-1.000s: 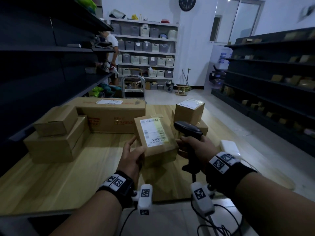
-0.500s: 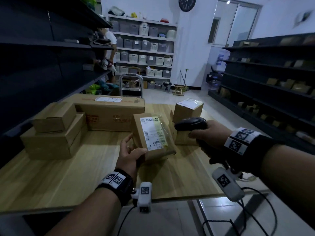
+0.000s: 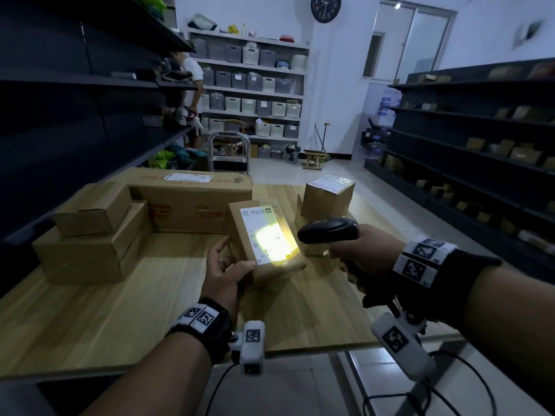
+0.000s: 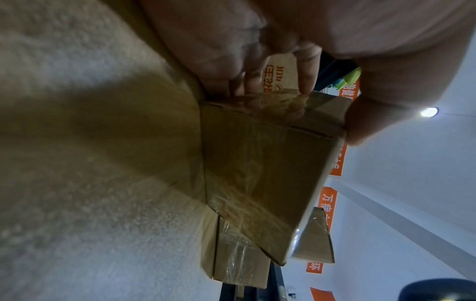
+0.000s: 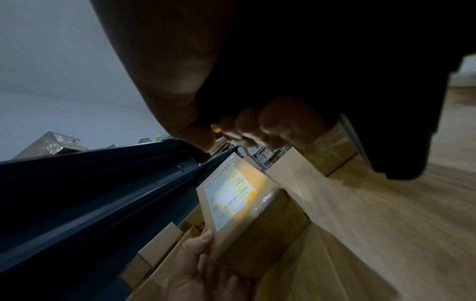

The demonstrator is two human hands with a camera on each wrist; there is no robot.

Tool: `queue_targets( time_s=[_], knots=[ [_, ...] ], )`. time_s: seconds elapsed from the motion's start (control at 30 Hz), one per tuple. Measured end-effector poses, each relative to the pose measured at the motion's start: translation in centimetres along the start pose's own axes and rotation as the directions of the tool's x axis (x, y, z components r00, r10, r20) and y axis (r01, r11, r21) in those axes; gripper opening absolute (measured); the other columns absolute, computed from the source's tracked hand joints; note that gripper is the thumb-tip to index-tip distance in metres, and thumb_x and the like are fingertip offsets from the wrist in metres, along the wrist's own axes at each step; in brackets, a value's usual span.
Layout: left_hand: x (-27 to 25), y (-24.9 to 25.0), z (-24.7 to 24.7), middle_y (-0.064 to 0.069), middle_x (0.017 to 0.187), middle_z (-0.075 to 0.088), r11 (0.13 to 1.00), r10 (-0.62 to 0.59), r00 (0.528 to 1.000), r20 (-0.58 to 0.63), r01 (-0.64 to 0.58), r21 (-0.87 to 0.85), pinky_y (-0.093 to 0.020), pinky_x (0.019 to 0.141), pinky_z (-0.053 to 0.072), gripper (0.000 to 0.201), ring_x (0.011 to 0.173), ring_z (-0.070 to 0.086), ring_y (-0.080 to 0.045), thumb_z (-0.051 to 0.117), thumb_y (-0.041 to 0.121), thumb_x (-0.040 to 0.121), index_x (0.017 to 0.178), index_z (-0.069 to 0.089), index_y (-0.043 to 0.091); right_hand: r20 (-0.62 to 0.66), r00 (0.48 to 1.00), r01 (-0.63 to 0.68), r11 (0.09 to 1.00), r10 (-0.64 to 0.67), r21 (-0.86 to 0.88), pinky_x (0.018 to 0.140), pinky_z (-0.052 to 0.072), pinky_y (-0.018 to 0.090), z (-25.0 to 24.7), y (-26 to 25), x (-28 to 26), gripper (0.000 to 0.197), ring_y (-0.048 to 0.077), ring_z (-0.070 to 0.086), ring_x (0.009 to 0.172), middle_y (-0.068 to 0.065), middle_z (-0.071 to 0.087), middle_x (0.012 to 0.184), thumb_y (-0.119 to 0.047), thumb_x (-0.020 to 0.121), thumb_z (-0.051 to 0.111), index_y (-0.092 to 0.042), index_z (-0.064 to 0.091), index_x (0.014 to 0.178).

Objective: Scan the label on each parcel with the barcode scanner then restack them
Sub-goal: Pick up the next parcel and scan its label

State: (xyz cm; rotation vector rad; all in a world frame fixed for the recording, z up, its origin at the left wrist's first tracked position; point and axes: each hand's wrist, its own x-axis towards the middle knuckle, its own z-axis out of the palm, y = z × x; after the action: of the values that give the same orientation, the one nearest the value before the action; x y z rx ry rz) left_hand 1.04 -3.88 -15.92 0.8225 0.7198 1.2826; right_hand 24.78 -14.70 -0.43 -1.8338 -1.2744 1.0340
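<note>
over table, scanner points left at parcel.

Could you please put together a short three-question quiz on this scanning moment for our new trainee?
1. True or false: the scanner's light falls on the held parcel's label.
2. Which hand holds the barcode scanner?
3. The small box behind the scanner: label on top or on its side?

Key: 1. True. 2. The right hand; the left hand tilts the parcel up from the table. 3. On top.
</note>
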Motion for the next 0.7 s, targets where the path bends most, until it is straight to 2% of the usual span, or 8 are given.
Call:
queue_targets(
  time_s=[0.23, 0.47, 0.57, 0.63, 0.7],
  knots=[
    [-0.28, 0.20, 0.24, -0.019, 0.137, 0.071, 1.000, -0.009, 1.000, 0.007, 0.009, -0.020, -0.074, 0.103, 0.058, 0.095, 0.124, 0.071, -0.047, 0.082, 0.006, 0.068, 0.152, 0.051, 0.036, 0.043, 0.998, -0.046, 0.997, 0.043, 0.067, 0.055, 0.045, 0.034, 0.31, 0.06, -0.55, 0.025, 0.023, 0.054, 0.053, 0.008, 0.060, 0.064, -0.015, 0.096, 0.075, -0.030, 0.064, 0.113],
    [-0.11, 0.01, 0.24, -0.019, 0.136, 0.072, 1.000, -0.015, 1.000, -0.015, 0.014, -0.010, -0.073, 0.101, 0.059, 0.096, 0.123, 0.073, -0.046, 0.084, 0.007, 0.067, 0.152, 0.052, 0.038, 0.037, 0.996, -0.082, 0.988, 0.078, 0.133, 0.053, 0.043, 0.034, 0.58, 0.05, -0.93, 0.025, 0.023, 0.050, 0.050, 0.008, 0.055, 0.062, -0.013, 0.096, 0.073, -0.013, 0.065, 0.120],
    [-0.13, 0.13, 0.27, -0.018, 0.135, 0.072, 1.000, -0.014, 1.000, -0.014, 0.014, -0.007, -0.071, 0.102, 0.060, 0.098, 0.123, 0.073, -0.045, 0.086, 0.009, 0.066, 0.153, 0.051, 0.038, 0.028, 0.994, -0.105, 0.981, 0.102, 0.165, 0.053, 0.042, 0.032, 0.68, 0.33, -0.85, 0.041, 0.023, 0.048, 0.048, 0.008, 0.054, 0.062, -0.015, 0.094, 0.072, 0.000, 0.063, 0.131],
    [-0.08, 0.15, 0.31, -0.018, 0.132, 0.074, 1.000, -0.012, 1.000, -0.020, 0.012, -0.006, -0.070, 0.104, 0.059, 0.094, 0.122, 0.073, -0.045, 0.086, 0.005, 0.072, 0.154, 0.050, 0.036, 0.030, 0.991, -0.133, 0.973, 0.130, 0.187, 0.053, 0.041, 0.032, 0.70, 0.41, -0.78, 0.036, 0.023, 0.047, 0.048, 0.008, 0.053, 0.061, -0.016, 0.093, 0.074, 0.001, 0.067, 0.125],
    [-0.10, 0.13, 0.37, -0.018, 0.129, 0.075, 1.000, -0.012, 0.999, -0.034, 0.011, -0.003, -0.069, 0.104, 0.060, 0.092, 0.120, 0.074, -0.045, 0.085, 0.004, 0.073, 0.153, 0.051, 0.036, 0.035, 0.989, -0.151, 0.969, 0.147, 0.193, 0.054, 0.040, 0.031, 0.78, 0.35, -0.77, 0.021, 0.022, 0.046, 0.048, 0.007, 0.052, 0.060, -0.015, 0.093, 0.074, -0.006, 0.068, 0.110]
  ],
)
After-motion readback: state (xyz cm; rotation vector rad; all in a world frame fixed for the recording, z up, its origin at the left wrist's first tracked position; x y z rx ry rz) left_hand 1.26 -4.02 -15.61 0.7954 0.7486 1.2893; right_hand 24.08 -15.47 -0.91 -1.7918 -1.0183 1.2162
